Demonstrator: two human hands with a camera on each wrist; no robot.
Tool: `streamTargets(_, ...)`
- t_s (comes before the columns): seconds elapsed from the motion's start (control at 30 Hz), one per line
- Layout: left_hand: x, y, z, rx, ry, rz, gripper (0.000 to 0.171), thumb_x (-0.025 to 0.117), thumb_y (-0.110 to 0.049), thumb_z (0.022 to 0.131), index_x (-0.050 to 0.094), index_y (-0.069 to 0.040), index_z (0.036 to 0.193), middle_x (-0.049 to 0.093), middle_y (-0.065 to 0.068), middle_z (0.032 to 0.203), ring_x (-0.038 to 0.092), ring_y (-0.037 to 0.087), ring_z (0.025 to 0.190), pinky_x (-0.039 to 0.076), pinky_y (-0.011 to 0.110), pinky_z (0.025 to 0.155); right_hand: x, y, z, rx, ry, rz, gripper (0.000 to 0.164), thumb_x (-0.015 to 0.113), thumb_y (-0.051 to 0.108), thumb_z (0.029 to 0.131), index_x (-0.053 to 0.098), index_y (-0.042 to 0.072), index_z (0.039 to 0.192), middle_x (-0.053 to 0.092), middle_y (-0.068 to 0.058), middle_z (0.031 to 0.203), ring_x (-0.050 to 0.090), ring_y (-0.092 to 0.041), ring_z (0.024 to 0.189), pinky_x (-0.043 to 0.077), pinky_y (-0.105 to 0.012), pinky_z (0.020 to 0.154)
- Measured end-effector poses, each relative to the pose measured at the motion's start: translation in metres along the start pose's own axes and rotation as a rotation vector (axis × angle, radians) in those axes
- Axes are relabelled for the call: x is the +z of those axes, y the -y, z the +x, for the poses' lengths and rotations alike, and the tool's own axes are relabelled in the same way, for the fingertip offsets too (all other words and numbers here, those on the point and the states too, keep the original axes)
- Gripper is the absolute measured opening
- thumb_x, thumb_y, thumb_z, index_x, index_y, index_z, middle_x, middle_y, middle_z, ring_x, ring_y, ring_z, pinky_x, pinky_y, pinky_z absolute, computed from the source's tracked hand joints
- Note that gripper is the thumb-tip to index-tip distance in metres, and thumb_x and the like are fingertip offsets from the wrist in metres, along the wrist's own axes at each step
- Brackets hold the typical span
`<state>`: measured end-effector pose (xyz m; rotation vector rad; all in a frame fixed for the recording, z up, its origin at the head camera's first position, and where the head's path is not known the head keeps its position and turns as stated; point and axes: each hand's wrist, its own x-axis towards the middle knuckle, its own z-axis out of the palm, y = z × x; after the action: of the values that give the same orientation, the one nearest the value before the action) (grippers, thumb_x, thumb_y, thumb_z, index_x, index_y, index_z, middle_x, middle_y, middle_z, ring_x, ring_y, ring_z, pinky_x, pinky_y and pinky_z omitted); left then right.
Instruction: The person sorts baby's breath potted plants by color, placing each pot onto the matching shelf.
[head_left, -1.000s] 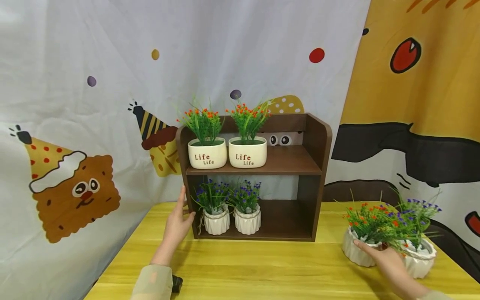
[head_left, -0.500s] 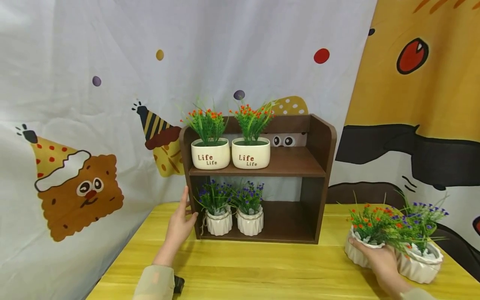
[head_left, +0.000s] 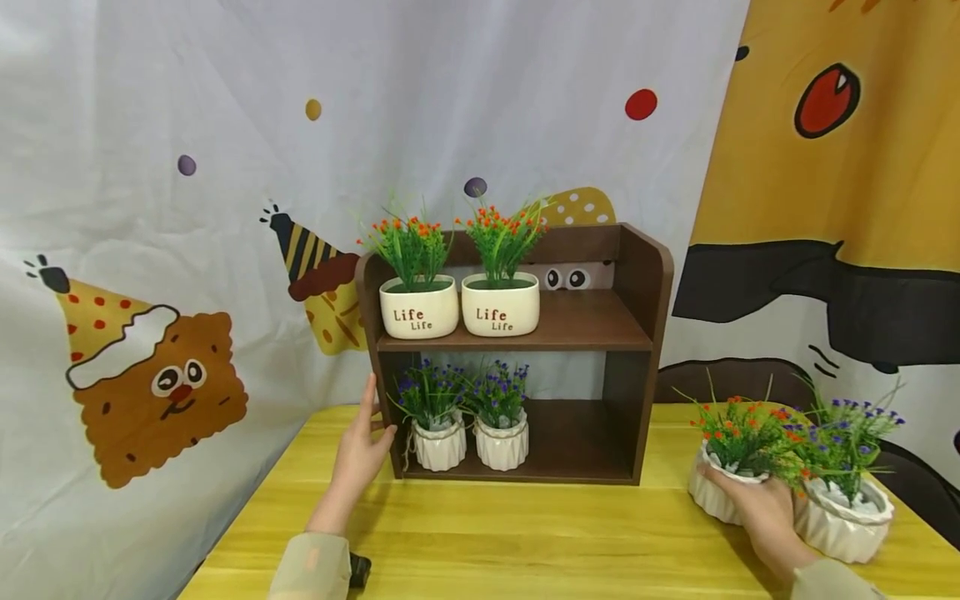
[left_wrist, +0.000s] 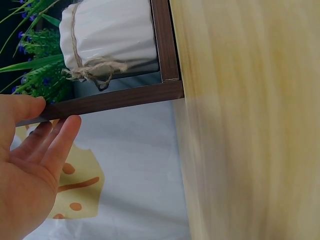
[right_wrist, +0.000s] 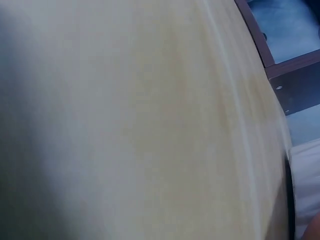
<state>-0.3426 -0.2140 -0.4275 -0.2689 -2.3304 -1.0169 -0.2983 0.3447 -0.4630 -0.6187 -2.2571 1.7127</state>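
Observation:
My left hand [head_left: 362, 450] holds the left side panel of a dark brown two-tier shelf [head_left: 517, 343], thumb on one side and fingers on the other in the left wrist view. At the right, my right hand [head_left: 763, 510] grips a white ribbed flowerpot [head_left: 712, 493] with orange flowers, thumb along its near side; its other fingers are mostly hidden. Touching or close beside it stands a similar white pot [head_left: 847, 527] with purple flowers. In the right wrist view only a bit of white pot [right_wrist: 306, 185] shows at the edge.
Two cream "Life" pots [head_left: 418, 313] with orange flowers stand at the left of the upper tier. Below them, two white pots [head_left: 439, 446] with purple flowers stand on the lower tier. A yellow wooden table [head_left: 525, 533] carries everything, with a cartoon-printed cloth [head_left: 247, 100] behind.
My right wrist has shifted left and the hand has closed in around the orange-flowered pot. The left hand stays on the shelf's side. The head view has shifted slightly.

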Motion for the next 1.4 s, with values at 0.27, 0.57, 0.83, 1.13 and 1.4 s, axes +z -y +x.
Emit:
streamTargets(0.27, 0.000, -0.001, 0.000, 0.009, 0.001, -0.011, 0.100, 0.068, 0.004, 0.087, 0.007, -0.031, 0.158, 0.054, 0.032, 0.125, 0.065, 0.042, 0.095, 0.057, 0.050, 0.075, -0.002, 0.005, 0.001, -0.016, -0.046, -0.018, 0.119, 0.079, 0.034, 0.080, -0.008, -0.014, 0.146, -0.001, -0.035, 0.154, 0.008, -0.046, 0.142, 0.026, -0.064, 0.108)
streamTargets(0.57, -0.002, 0.004, 0.002, 0.015, -0.009, -0.030, 0.100, 0.067, 0.003, 0.087, 0.007, -0.035, 0.157, 0.056, 0.031, 0.123, 0.065, 0.041, 0.095, 0.058, 0.048, 0.074, -0.004, 0.025, -0.004, -0.033, -0.055, -0.221, 0.124, 0.074, 0.056, 0.077, 0.003, -0.020, 0.145, 0.019, -0.045, 0.144, 0.023, -0.055, 0.132, 0.024, -0.061, 0.110)
streamTargets(0.83, -0.001, 0.003, 0.002, 0.019, -0.016, -0.031, 0.099, 0.067, 0.003, 0.086, 0.008, -0.034, 0.157, 0.057, 0.030, 0.123, 0.065, 0.041, 0.094, 0.058, 0.048, 0.074, -0.010, 0.050, -0.016, -0.087, -0.061, -0.214, 0.122, 0.076, 0.051, 0.078, 0.004, -0.024, 0.142, 0.020, -0.049, 0.140, 0.026, -0.059, 0.129, 0.026, -0.061, 0.109)
streamTargets(1.13, 0.001, 0.004, 0.001, 0.043, -0.041, -0.036, 0.100, 0.070, 0.006, 0.083, 0.013, -0.028, 0.157, 0.057, 0.033, 0.121, 0.065, 0.043, 0.091, 0.057, 0.053, 0.075, -0.009, 0.074, -0.032, -0.178, -0.074, -0.111, 0.106, 0.077, 0.043, 0.080, 0.020, -0.018, 0.144, 0.034, -0.038, 0.141, 0.038, -0.043, 0.125, 0.032, -0.056, 0.108)
streamTargets(1.4, 0.000, 0.003, 0.001, 0.058, -0.036, -0.024, 0.104, 0.069, 0.006, 0.083, 0.008, -0.033, 0.157, 0.057, 0.033, 0.120, 0.065, 0.043, 0.091, 0.057, 0.052, 0.074, -0.009, 0.090, -0.035, -0.176, -0.050, -0.043, 0.102, 0.076, 0.042, 0.083, 0.019, -0.017, 0.144, 0.037, -0.035, 0.138, 0.042, -0.035, 0.120, 0.042, -0.045, 0.102)
